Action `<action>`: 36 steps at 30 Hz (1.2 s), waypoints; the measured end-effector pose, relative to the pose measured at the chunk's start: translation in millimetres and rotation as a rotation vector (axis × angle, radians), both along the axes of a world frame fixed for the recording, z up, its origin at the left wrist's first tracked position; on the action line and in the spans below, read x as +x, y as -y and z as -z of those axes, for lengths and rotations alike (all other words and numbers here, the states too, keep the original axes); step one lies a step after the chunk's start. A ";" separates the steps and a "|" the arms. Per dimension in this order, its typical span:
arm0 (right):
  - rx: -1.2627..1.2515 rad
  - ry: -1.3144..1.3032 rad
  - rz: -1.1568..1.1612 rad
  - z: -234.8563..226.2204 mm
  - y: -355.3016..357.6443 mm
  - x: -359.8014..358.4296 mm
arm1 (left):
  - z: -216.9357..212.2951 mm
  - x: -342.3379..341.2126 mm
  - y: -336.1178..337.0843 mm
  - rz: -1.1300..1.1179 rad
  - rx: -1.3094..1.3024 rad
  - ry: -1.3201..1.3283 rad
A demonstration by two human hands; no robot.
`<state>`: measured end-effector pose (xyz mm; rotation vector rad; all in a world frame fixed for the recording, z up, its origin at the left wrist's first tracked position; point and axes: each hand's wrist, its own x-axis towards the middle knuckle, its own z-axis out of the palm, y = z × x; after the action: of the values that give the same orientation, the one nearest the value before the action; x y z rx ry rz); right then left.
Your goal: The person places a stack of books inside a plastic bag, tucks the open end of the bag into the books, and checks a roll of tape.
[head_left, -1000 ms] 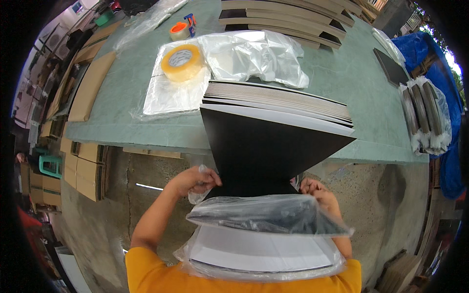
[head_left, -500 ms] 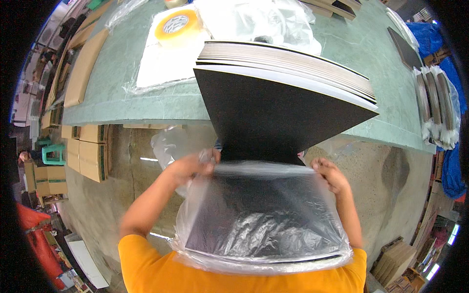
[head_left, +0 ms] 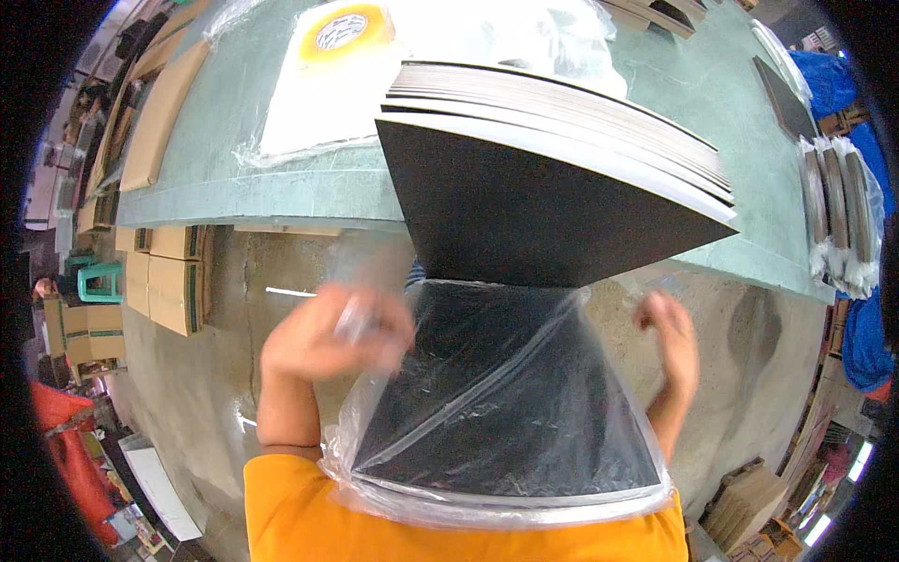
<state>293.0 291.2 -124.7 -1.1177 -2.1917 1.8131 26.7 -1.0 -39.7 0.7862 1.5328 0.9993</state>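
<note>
In front of my torso, a clear plastic bag [head_left: 510,403] covers a black board, with its upper edge just below a stack of boards. This stack [head_left: 562,122] shows pale edges and a black front face, and it juts over the table's near edge. My left hand [head_left: 346,332] is beside the bag's upper left side, smeared by motion; something clear shows at its fingers, too blurred to name. Off the bag's right side, my right hand [head_left: 667,328] is raised with its fingers curled, apart from the bag. Whether anything is in it is hidden.
The green table [head_left: 272,197] bears a roll of yellowish tape [head_left: 337,33] on white sheets, with clear plastic [head_left: 552,37] beside it. Plastic-wrapped dark items [head_left: 838,211] stand at the right end. Cardboard boxes [head_left: 169,281] and a green stool [head_left: 100,281] are at left.
Both hands have come off the bag's upper edge; the left has moved down and left, the right outward. The plastic now lies flatter over the black board, with a diagonal crease.
</note>
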 end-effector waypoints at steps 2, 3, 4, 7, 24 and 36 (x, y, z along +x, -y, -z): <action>-0.465 -0.498 -0.742 -46.5 9.3 0.4 | 1.1 8.8 -15.7 0.796 0.688 0.551; -0.652 -0.769 -1.283 -53.8 20.9 -19.6 | 7.2 22.0 -25.0 0.925 0.636 0.600; -0.577 -0.702 -1.517 -52.9 33.5 -26.1 | 21.7 35.6 -36.5 1.061 0.581 0.647; -0.099 -0.231 -1.183 4.7 61.1 -33.2 | 108.2 58.2 -53.4 0.437 0.199 0.261; -0.549 -0.519 -0.432 -58.0 53.5 -80.7 | 8.4 22.2 -106.3 -0.310 0.347 -0.047; -0.595 -0.899 0.285 -53.7 12.6 -73.2 | 7.3 24.9 -100.3 -0.527 0.473 -0.373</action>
<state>219.8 278.6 -70.9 -0.4365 -0.9811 2.2489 51.5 99.2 -47.0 0.9541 1.9064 1.7216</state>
